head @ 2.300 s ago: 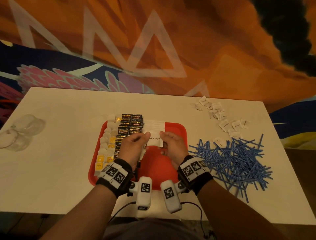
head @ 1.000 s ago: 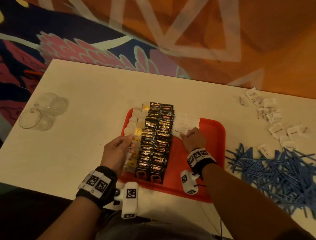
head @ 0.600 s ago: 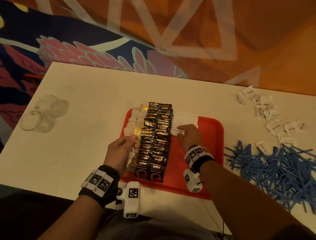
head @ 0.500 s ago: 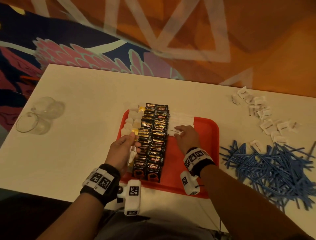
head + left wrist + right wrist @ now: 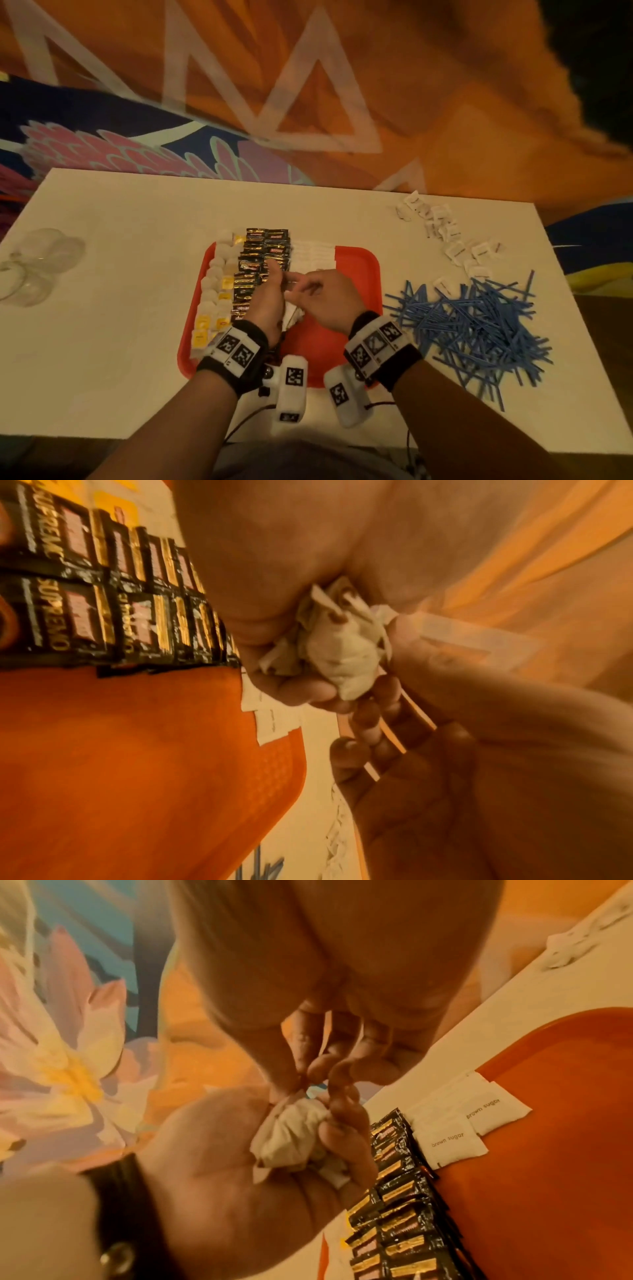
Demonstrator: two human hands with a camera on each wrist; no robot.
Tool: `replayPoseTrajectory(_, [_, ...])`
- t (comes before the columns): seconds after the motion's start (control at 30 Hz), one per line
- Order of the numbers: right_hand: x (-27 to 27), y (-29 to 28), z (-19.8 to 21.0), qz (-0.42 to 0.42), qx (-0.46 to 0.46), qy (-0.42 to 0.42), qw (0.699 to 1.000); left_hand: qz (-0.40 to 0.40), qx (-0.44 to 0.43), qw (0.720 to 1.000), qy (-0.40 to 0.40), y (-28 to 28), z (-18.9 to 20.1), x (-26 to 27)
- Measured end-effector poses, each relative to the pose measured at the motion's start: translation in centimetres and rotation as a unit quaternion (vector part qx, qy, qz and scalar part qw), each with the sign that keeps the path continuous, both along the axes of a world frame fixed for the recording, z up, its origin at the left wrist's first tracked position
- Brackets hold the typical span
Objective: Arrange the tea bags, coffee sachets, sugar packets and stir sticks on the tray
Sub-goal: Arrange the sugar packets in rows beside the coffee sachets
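A red tray (image 5: 359, 274) holds a column of tea bags (image 5: 214, 294), two columns of black coffee sachets (image 5: 257, 260) and a short row of white sugar packets (image 5: 313, 255) at its far side. Over the tray's middle my left hand (image 5: 269, 298) grips a crumpled bundle of white sugar packets (image 5: 342, 647). My right hand (image 5: 325, 294) meets it from the right, its thumb and fingers pinching a packet at the top of the bundle (image 5: 294, 1129). The laid packets read "brown sugar" (image 5: 452, 1139). Blue stir sticks (image 5: 472, 325) lie heaped right of the tray.
Loose sugar packets (image 5: 448, 236) are scattered on the white table's far right, behind the stir sticks. Clear glass cups (image 5: 34, 263) stand at the left edge. The near right part of the tray shows bare red floor (image 5: 137, 750).
My right hand left the sugar packets laid on the tray and came back to the bundle. My left hand moved right from the tea bag column to over the tray's middle.
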State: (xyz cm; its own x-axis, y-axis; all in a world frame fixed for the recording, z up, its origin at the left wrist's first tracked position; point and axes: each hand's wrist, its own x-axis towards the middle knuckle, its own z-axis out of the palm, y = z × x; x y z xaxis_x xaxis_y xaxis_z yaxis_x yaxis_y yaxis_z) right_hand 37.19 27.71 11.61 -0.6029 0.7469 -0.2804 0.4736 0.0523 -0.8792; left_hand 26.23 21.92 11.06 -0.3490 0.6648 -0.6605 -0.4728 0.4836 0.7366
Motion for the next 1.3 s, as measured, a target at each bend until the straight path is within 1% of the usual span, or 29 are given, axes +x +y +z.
replayPoseTrajectory(0.07, [0.9,0.2,0.3,-0.03,-0.022,0.017,0.999,-0.011,0.021,1.0,-0.019,0.2,0.2,0.7])
replayPoseTrajectory(0.2, [3.0,0.4,1.2,-0.121,-0.087,0.073,0.986,-0.009,0.077,0.991,-0.105,0.2,0.6,2.0])
replayPoseTrajectory(0.27, [4.0,0.5,1.8,-0.153,-0.113,0.109,0.976,-0.024,0.092,0.989,-0.113,0.0,0.8,2.5])
replayPoseTrajectory(0.37, [5.2,0.8,2.2,-0.173,-0.099,0.127,0.972,-0.074,0.096,0.991,-0.058,-0.6,0.8,3.0])
replayPoseTrajectory(0.4, [5.5,0.8,2.3,-0.173,-0.098,0.132,0.971,-0.078,0.094,0.992,-0.041,-0.7,0.8,3.1])
replayPoseTrajectory(0.53, [6.3,0.5,2.7,-0.172,-0.113,0.151,0.967,-0.041,0.117,0.992,-0.005,-0.8,1.5,3.8])
replayPoseTrajectory(0.6, [6.5,0.2,2.6,-0.181,-0.121,0.159,0.963,-0.04,0.132,0.99,0.024,-0.7,1.7,4.1])
replayPoseTrajectory(0.77, [6.9,0.2,2.5,-0.168,-0.109,0.13,0.971,-0.051,0.148,0.986,0.052,-1.0,2.2,4.2])
replayPoseTrajectory(0.9, [7.0,0.0,2.6,-0.156,-0.087,0.119,0.977,-0.037,0.14,0.983,0.117,-0.8,2.0,3.2])
replayPoseTrajectory(1.07, [6.5,-0.7,2.3,-0.187,-0.084,0.148,0.967,-0.01,0.151,0.973,0.172,-1.0,1.6,3.2])
replayPoseTrajectory(1.13, [6.1,-0.9,2.3,-0.194,-0.095,0.148,0.965,-0.012,0.162,0.964,0.208,-1.3,1.7,3.3])
replayPoseTrajectory(1.23, [5.3,-1.4,2.5,-0.171,-0.151,0.155,0.961,-0.015,0.166,0.948,0.271,-1.7,1.5,2.7])
replayPoseTrajectory(1.3, [4.9,-1.8,2.4,-0.154,-0.174,0.152,0.961,-0.018,0.172,0.946,0.276,-2.0,1.4,2.2])
